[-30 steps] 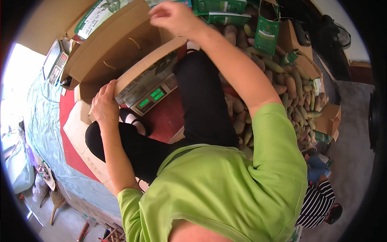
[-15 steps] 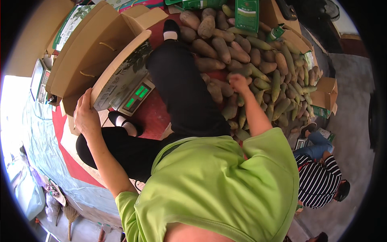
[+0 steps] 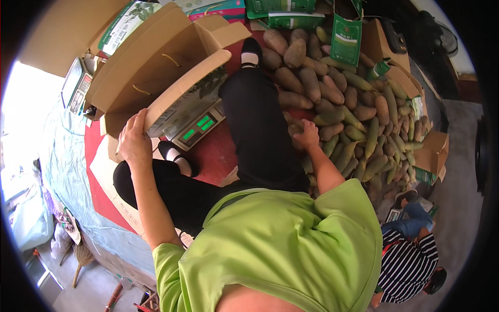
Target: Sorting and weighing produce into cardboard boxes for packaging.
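My left hand point(image 3: 136, 141) grips the near corner of an open cardboard box point(image 3: 179, 86), its fingers curled over the flap. The box stands on a digital scale point(image 3: 200, 129) with lit green displays. The box's bottom inside is hidden by its raised flaps. On my right lies a big pile of long root vegetables point(image 3: 332, 93), some green, some reddish brown. At the pile's near left edge my right hand point(image 3: 307, 136) closes round a brownish root vegetable point(image 3: 294, 128), mostly covered by the fingers.
Green cartons point(image 3: 347, 39) lie at the pile's far side. A second scale point(image 3: 79, 96) stands left of the box. My legs point(image 3: 260, 125) lie between box and pile. Another person in a striped shirt point(image 3: 410, 265) sits at the right. A broom point(image 3: 81, 260) is at the lower left.
The whole view has shifted, with the scene sitting further right and lower. My right hand has come down onto a root vegetable at the pile's edge. My left hand stays on the box.
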Action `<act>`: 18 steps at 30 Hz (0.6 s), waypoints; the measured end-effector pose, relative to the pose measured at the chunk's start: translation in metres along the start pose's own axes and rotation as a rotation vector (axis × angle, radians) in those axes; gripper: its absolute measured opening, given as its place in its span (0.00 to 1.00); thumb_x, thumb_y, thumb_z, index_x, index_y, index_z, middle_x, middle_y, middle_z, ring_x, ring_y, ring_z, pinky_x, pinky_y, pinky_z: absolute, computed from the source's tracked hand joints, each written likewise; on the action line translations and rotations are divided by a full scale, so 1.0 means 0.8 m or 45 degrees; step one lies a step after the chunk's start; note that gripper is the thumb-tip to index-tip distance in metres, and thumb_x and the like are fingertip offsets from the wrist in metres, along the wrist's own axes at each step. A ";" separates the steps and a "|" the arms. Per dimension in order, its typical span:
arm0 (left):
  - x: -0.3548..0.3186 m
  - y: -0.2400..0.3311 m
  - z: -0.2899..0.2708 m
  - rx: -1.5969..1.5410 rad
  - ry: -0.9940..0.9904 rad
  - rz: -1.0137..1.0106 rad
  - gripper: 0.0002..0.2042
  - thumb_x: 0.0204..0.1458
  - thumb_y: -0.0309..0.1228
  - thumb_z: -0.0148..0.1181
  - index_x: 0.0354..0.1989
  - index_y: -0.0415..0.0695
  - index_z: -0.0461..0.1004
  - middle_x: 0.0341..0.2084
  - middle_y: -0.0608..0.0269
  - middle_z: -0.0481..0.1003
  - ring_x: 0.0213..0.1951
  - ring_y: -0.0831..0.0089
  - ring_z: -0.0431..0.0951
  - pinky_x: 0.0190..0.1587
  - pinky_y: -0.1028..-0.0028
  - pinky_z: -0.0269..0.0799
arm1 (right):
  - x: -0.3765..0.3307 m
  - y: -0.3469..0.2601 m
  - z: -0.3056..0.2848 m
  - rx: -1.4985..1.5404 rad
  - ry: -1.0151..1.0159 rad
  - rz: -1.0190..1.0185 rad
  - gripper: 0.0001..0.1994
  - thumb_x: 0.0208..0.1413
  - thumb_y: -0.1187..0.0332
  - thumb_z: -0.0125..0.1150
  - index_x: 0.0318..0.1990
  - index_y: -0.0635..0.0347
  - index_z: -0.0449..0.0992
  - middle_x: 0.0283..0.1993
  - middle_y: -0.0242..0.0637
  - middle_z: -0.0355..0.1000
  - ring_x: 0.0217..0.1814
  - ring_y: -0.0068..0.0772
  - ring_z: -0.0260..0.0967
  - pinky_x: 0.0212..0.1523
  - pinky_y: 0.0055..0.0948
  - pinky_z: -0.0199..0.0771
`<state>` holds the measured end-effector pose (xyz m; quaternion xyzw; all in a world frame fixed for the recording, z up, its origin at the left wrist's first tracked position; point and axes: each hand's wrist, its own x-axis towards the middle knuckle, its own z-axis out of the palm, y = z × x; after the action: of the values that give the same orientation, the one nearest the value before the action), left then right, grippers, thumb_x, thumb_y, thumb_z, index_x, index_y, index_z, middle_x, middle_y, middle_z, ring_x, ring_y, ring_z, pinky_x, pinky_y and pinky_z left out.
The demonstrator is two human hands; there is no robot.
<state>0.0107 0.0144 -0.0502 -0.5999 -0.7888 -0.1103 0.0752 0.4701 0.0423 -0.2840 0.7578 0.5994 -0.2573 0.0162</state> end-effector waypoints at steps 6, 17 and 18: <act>0.003 0.003 0.000 0.001 0.027 0.042 0.22 0.45 0.17 0.49 0.47 0.54 0.74 0.41 0.66 0.76 0.45 0.63 0.76 0.48 0.66 0.70 | 0.012 -0.018 0.019 -0.168 -0.134 -0.068 0.27 0.43 0.67 0.65 0.53 0.46 0.65 0.58 0.38 0.61 0.61 0.48 0.58 0.55 0.48 0.66; 0.003 -0.003 -0.002 -0.007 0.070 0.053 0.17 0.47 0.22 0.50 0.45 0.53 0.75 0.40 0.68 0.77 0.44 0.66 0.76 0.49 0.66 0.69 | -0.008 -0.041 0.020 -0.199 -0.137 -0.053 0.22 0.46 0.71 0.61 0.50 0.48 0.63 0.54 0.40 0.63 0.58 0.50 0.61 0.52 0.48 0.67; 0.003 -0.003 -0.002 -0.014 0.065 0.065 0.16 0.47 0.23 0.50 0.45 0.53 0.75 0.40 0.67 0.77 0.44 0.66 0.76 0.49 0.66 0.69 | -0.006 -0.036 0.023 -0.195 -0.147 -0.046 0.22 0.45 0.71 0.63 0.49 0.48 0.63 0.54 0.40 0.63 0.58 0.51 0.61 0.52 0.47 0.68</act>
<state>0.0078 0.0156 -0.0486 -0.6172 -0.7705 -0.1281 0.0947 0.4363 0.0396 -0.2897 0.7272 0.6290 -0.2543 0.1039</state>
